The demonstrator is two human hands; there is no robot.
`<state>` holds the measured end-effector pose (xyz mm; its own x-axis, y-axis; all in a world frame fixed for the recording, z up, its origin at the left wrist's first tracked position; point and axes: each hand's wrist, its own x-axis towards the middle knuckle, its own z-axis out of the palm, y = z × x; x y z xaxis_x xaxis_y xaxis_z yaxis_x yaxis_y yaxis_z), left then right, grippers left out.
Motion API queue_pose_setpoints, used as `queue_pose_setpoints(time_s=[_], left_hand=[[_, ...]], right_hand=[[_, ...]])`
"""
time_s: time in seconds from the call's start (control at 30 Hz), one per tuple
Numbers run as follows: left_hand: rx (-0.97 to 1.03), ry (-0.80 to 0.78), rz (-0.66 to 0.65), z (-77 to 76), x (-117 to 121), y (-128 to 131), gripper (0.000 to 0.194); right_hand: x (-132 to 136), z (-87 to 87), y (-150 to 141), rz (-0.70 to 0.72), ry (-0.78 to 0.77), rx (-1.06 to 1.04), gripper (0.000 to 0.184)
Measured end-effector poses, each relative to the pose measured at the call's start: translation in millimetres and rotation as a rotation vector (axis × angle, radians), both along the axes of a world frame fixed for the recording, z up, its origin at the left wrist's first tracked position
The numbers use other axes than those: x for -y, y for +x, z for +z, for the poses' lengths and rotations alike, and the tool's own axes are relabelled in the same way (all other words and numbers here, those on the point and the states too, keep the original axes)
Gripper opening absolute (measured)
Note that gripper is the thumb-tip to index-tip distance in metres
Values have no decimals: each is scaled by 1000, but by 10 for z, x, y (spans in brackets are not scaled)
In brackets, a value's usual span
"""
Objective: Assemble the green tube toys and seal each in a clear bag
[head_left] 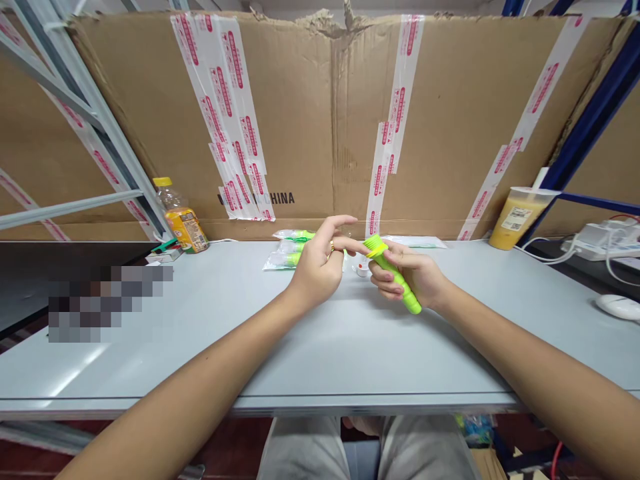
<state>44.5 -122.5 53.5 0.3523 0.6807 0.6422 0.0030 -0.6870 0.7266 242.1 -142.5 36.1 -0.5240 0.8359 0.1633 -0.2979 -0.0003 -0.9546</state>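
My right hand [413,275] is wrapped round a bright green brush-like tool [395,273] with a ribbed handle and short yellow-green bristles at its upper end. It is held tilted just above the grey table [320,347]. My left hand [320,263] is beside it, its fingers partly spread, with one fingertip touching the bristle end. A ring shows on one left finger. Behind the hands lie a few clear packets [290,250] with green items inside and a small white piece [361,269].
A taped cardboard wall [320,120] closes the table's back. A yellow-capped drink bottle [181,217] stands at back left, a lidded cup of yellow drink [517,217] at back right. A power strip with cables [600,241] and a white mouse [619,307] lie right. Metal shelving [75,120] stands left.
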Motion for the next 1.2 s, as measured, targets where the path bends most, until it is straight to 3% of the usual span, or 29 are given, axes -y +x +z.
queue_pose_setpoints(time_s=[0.27,0.47,0.7,0.97,1.1,1.2], left_hand=[[-102,189,169,-31,56,39,29],[-153,290,194,-77,-43,23,32],[-129,172,73,-107,-100,27,28],[-261,283,-23,-29,-48,31,15],[-267,241,72,-52,-92,2,28],[-321,303,209,-102,-166,-52,18]], right_hand=[[53,18,-72,38,-113,-67,27],[16,-15,-50,105,-142,-112,26],[27,-13,-29,248,-151,-121,28],[-18,-50,-12,393,-210,-54,38],[-76,-21,94,377,-199,-23,28],[-132,56,276,269,-174,6,27]])
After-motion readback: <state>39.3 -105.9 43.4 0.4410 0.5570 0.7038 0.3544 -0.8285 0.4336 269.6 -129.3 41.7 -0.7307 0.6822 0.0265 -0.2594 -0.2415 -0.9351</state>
